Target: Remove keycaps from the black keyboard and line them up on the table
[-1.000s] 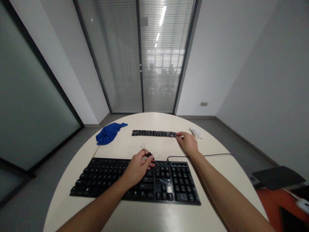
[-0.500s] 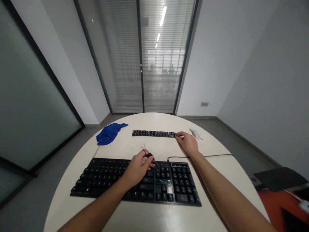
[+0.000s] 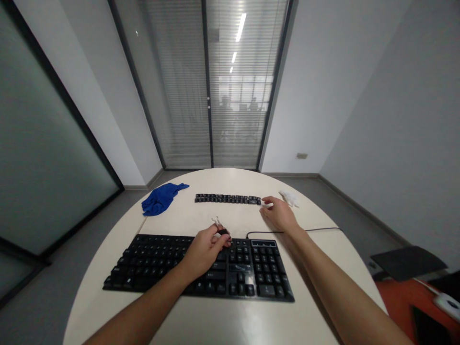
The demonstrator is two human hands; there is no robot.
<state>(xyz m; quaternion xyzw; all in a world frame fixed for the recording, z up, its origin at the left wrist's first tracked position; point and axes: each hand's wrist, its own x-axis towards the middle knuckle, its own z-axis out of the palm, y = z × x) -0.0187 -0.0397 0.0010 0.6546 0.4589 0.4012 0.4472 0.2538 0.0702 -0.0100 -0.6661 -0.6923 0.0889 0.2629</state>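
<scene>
My left hand (image 3: 204, 250) is closed around a keycap puller (image 3: 223, 232) with a black grip and thin wire prongs. It hovers over the middle of a black keyboard (image 3: 168, 261) and hides some of the keys. Two rows of loose black keycaps (image 3: 227, 199) lie side by side across the table beyond the keyboard. Just off the right end of these rows is my right hand (image 3: 282, 215), low over the tabletop. Its thumb and fingers are apart, and I see nothing held between them.
A crumpled blue cloth (image 3: 161, 199) lies at the far left of the round white table (image 3: 215, 321). White crumpled tissue (image 3: 289, 198) sits beyond my right hand. The keyboard's black cable (image 3: 323, 229) runs right. An orange chair (image 3: 402, 306) stands at the right.
My right hand has let go of the keycap at the right end of the rows and moved slightly away, its fingers parting. The puller in my left hand has turned a little.
</scene>
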